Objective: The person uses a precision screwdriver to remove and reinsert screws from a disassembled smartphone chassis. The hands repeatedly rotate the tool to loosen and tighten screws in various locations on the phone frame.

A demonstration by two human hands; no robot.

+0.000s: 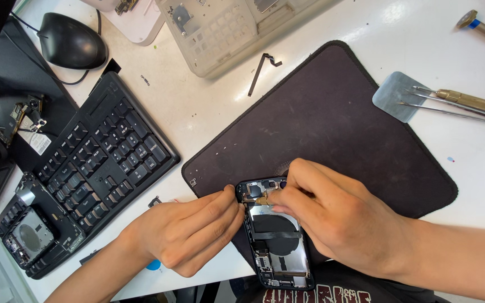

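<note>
An opened smartphone (276, 241) with its back removed lies at the near edge of a dark work mat (332, 118), its battery and boards exposed. My left hand (189, 233) grips the phone's left upper edge with thumb and fingers. My right hand (338, 216) rests over the phone's right side, with its fingertips pinched on a small gold-coloured part (262, 200) near the camera area at the top of the phone.
A black keyboard (102, 163) lies to the left, with a black mouse (73, 40) behind it and a dismantled phone frame (29, 238) on its near end. A clear parts tray (220, 28) stands at the back. Tweezers and a brass-handled tool (467, 104) lie right. A loose black bracket (259, 72) lies on the table.
</note>
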